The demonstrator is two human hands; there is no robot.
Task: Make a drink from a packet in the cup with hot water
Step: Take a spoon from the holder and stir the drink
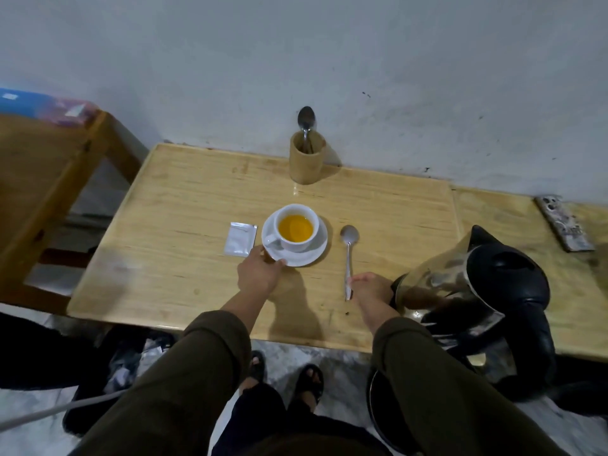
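Note:
A white cup (297, 243) holding orange-yellow liquid stands on a white saucer (309, 256) in the middle of the wooden table (184, 218). My left hand (260, 271) grips the saucer's near-left rim. A white packet (240, 239) lies flat just left of the saucer. To the right of the saucer lies a metal spoon (348, 248), bowl away from me; my right hand (371, 286) pinches the near end of its handle against the table. A steel kettle (460, 284) with a black lid and handle stands right of that hand.
A wooden holder (306, 159) with a second spoon (306, 118) stands at the back by the wall. A remote-like object (564, 222) lies far right. A wooden chair (49, 166) stands to the left. Bags and my sandalled feet are on the floor below the table's edge.

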